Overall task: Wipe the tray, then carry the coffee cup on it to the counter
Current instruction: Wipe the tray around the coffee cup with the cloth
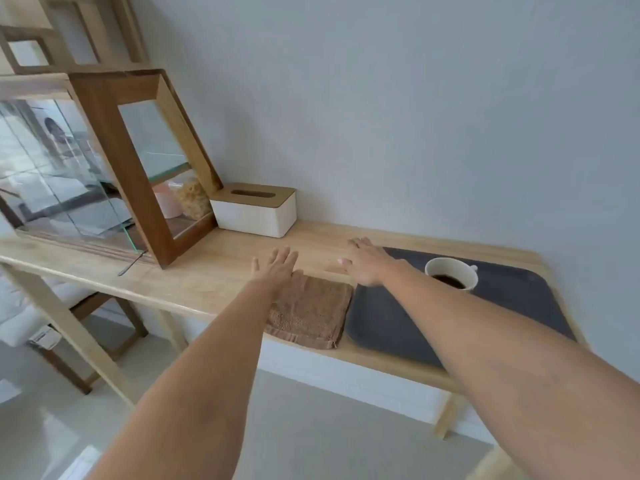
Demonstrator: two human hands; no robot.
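A dark grey tray (512,299) lies on the right end of a light wooden table (214,271). A white coffee cup (452,273) filled with dark coffee stands on the tray's far part. A folded brown cloth (311,313) lies on the table just left of the tray. My left hand (278,268) is stretched flat, fingers apart, over the cloth's far left corner. My right hand (365,263) is also flat and empty, over the tray's far left corner. My right forearm crosses the tray's near side.
A white tissue box with a wooden lid (254,209) stands by the wall behind the hands. A wood-and-glass display case (138,174) fills the table's left part, with a spoon (131,263) lying before it. A chair (69,317) stands under the table.
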